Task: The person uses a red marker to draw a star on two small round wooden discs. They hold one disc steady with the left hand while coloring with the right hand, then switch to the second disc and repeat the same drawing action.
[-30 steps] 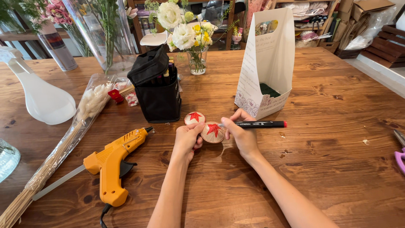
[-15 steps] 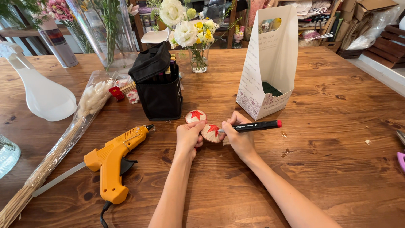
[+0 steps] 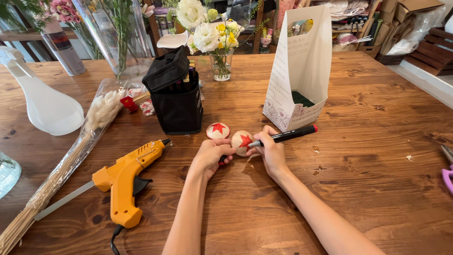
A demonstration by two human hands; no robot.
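The left hand (image 3: pixel 210 156) cups a small round wooden ball (image 3: pixel 242 142) from its near side, its grip pinching the ball so that the painted face turns up toward the pen and stays steady on the table (image 3: pixel 368 141). The right hand (image 3: pixel 272 152), grip pressed together around a black marker (image 3: pixel 288 135) with a red end, lays the tip on the ball just left of its fingers; the barrel slants away to the right. The ball is pale tan with a red star on top. A second ball (image 3: pixel 218 131), likewise starred, rests just beyond the left grip. Farther left lie an orange glue gun (image 3: pixel 123 182) and a black pen case (image 3: pixel 177 97).
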